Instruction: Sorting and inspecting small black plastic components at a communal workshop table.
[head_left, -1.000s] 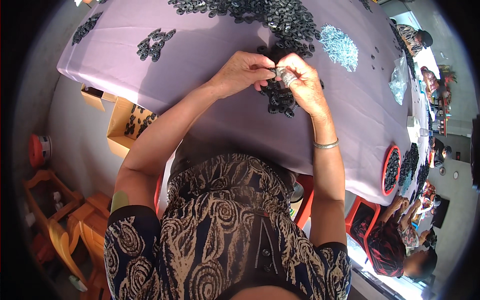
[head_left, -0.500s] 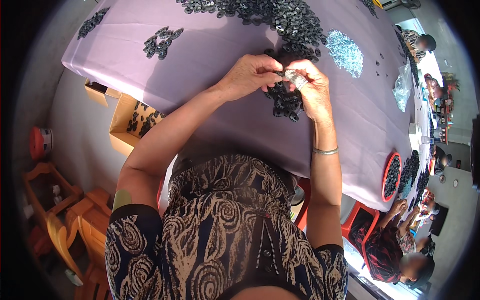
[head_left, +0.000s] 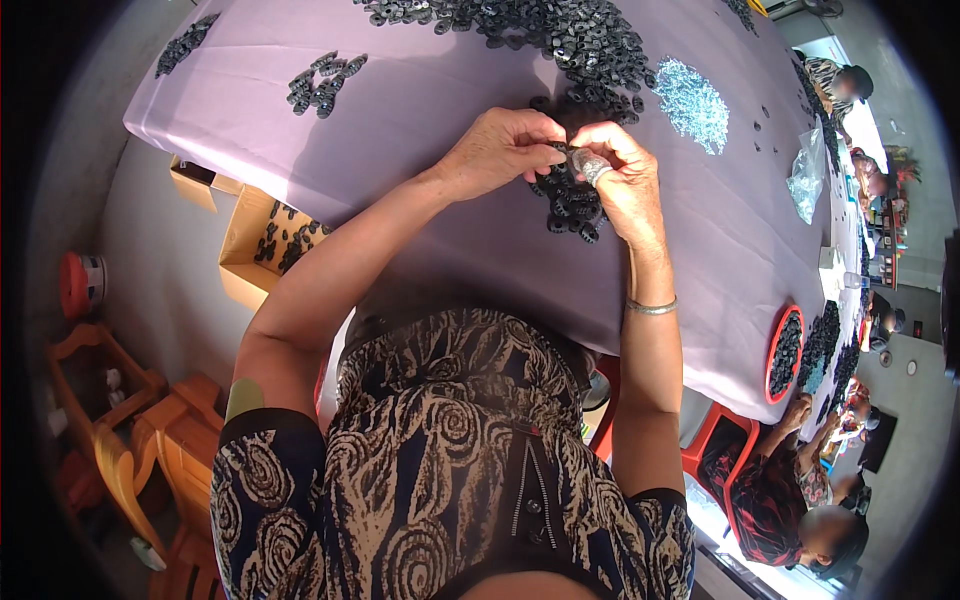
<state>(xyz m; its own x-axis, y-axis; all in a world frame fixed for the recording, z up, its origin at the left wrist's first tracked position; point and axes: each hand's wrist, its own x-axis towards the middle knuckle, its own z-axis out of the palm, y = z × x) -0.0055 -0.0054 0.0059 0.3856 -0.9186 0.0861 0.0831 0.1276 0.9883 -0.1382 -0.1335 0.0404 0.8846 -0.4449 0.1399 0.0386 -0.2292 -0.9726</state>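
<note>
Over the purple-covered table (head_left: 470, 235), my two hands meet fingertip to fingertip. My left hand (head_left: 500, 150) is closed in a pinch on a small black plastic part (head_left: 560, 147), mostly hidden by the fingers. Against that part, my right hand (head_left: 628, 180) pinches too; whatever is between its fingers is too small to make out. A whitish, stained wrap (head_left: 594, 168) covers its thumb. Just below the fingers lies a small cluster of ribbed black oval parts (head_left: 575, 208). Beyond the hands spreads a large pile of similar black parts (head_left: 600, 50).
Right of the pile lies a heap of small clear bluish pieces (head_left: 692, 108), and farther right a clear plastic bag (head_left: 804, 180). A red-rimmed tray (head_left: 771, 352) holds black parts. At left are a cardboard box (head_left: 240, 245) and wooden chairs (head_left: 175, 440). Other people (head_left: 780, 500) sit along the right.
My right thumb has tilted and shifted slightly down and left against the held part. My left hand stays nearly where it was.
</note>
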